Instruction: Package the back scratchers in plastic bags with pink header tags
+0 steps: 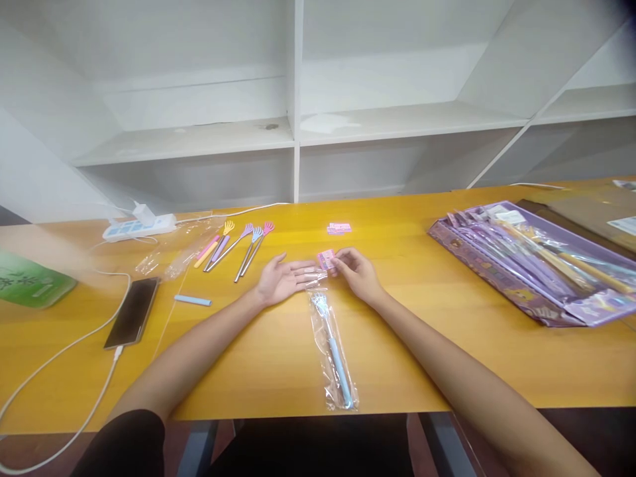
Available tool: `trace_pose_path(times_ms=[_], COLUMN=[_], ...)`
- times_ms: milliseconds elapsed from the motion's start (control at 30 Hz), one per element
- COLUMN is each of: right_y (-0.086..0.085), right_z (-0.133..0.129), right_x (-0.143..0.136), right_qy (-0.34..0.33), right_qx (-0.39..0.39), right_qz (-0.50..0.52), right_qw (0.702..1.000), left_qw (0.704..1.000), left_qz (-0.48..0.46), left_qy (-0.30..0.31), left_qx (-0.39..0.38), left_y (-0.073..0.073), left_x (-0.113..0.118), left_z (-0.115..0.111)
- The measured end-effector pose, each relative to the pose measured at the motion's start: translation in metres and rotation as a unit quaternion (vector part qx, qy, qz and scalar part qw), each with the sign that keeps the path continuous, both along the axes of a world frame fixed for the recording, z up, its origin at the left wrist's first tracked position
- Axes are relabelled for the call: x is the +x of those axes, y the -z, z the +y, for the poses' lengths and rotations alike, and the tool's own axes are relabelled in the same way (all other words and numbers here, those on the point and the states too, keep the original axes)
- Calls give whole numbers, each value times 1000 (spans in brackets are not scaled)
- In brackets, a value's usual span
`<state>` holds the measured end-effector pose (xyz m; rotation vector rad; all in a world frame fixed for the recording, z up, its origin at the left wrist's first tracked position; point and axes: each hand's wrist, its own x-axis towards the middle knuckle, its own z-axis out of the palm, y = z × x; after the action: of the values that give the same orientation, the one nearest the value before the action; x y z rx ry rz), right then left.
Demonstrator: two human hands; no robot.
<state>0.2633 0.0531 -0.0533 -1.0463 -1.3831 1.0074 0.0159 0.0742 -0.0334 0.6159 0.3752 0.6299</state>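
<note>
My right hand (pixel 358 273) pinches a small pink card (pixel 326 260) just above the top end of a clear plastic sleeve. That sleeve lies on the table before me and holds a blue hand-shaped scratcher (pixel 338 361), its claw end away from me. My left hand (pixel 283 279) is palm up with fingers stretched out, their tips beside the sleeve's top and the card. Behind both hands lies a small stack of pink cards (pixel 338 228). Several scratchers with yellow, purple, blue and pink claws (pixel 256 233) lie beyond my left hand. A loose blue tube (pixel 193 301) is nearer my left forearm.
At the right, a purple box (pixel 501 291) holds several bagged scratchers, with a cardboard piece (pixel 581 205) behind it. On the left are a phone (pixel 133 313) on a white cable, a power strip (pixel 139 227), a green package (pixel 32 281) and clear plastic bags (pixel 186 248). White shelves (pixel 298 132) stand behind.
</note>
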Motion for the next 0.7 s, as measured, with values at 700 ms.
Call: trace_pose_path(times_ms=[700], right_y=[-6], right_z=[-7], right_x=[5], right_qy=[-33], right_qx=[180], right_qz=[-244], right_qw=[952], left_qw=[1000], left_qz=[3], left_qy=[16], left_qx=[-11], left_y=[-1], left_x=[2], left_z=[-2])
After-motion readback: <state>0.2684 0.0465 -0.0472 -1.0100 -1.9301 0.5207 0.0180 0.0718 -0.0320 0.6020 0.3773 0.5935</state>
